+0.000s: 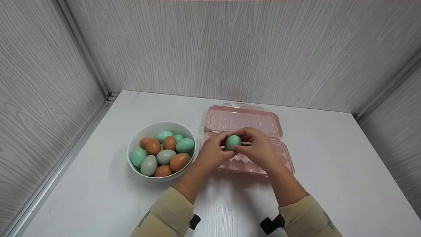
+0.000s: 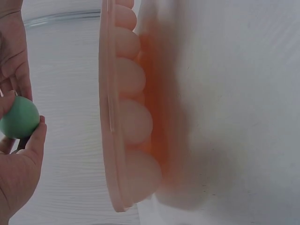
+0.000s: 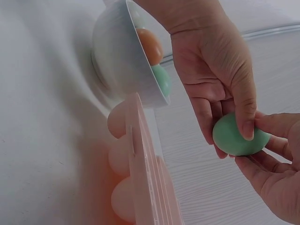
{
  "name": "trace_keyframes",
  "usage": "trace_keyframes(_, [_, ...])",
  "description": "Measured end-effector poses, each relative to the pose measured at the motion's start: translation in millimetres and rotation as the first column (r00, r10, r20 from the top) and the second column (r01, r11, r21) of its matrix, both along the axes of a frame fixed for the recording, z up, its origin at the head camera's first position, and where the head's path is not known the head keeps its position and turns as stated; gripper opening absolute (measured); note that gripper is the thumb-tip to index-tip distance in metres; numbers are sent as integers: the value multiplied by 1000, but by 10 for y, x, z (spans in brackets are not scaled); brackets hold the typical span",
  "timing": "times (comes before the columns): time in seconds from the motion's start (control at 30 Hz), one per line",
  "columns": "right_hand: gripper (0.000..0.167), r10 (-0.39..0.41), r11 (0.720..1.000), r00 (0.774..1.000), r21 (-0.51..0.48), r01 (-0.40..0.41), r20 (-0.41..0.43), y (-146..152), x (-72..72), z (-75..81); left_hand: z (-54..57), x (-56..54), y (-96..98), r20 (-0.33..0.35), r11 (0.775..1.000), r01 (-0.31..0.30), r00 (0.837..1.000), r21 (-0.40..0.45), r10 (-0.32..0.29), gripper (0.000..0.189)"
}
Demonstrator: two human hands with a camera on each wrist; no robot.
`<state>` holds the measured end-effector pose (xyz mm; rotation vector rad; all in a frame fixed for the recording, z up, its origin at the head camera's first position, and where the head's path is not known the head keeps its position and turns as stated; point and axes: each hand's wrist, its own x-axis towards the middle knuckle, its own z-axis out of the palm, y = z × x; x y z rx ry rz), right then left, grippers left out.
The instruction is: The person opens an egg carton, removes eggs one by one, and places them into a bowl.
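Note:
A green egg is held between both hands above the pink egg carton. My left hand grips it from the left, its thumb lying along the shell in the right wrist view. From the right, my right hand pinches the other end of the egg between thumb and fingers. Below the hands, the carton lies with its lid folded back, and the cups that show have no eggs in them. Part of the cup tray is hidden behind the hands.
To the left of the carton stands a white bowl with several brown, green and grey-green eggs, close to the left forearm. Wood-grain panels wall in the white table at the back and sides.

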<state>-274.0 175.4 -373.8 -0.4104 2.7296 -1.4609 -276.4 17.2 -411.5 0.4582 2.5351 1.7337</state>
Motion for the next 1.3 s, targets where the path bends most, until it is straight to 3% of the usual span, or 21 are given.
trace_keyframes(0.2, [29,20,999,1000,-33,-20,-7,-25,-10,13,32,-20,-64,10,1000,-18,1000,-4,18,47])
trace_keyframes(0.4, [28,17,998,1000,-55,-18,-22,-9,-25,19,87,-36,-222,79,998,-59,995,33,56,52])
trace_keyframes(0.67, [28,-23,994,999,-106,20,-25,16,-65,1,167,-47,-465,118,982,-156,983,108,143,52])
trace_keyframes(0.77, [28,-29,988,999,-150,25,-20,25,-76,-15,178,-66,-583,170,968,-200,970,153,174,52])
trace_keyframes(0.9, [28,-49,983,999,-180,47,-6,52,-78,-32,178,-113,-784,235,964,-245,948,107,215,53])
trace_keyframes(0.97, [28,-57,981,998,-186,56,0,64,-78,-34,171,-137,-894,234,963,-266,940,40,250,54])
trace_keyframes(1.13, [28,-60,980,998,-189,56,-13,86,-92,-11,145,-177,-1121,256,950,-313,917,-18,307,53])
trace_keyframes(1.3, [24,-67,979,997,-197,60,-30,96,-102,-2,49,-248,-1230,267,936,-343,897,-83,353,53])
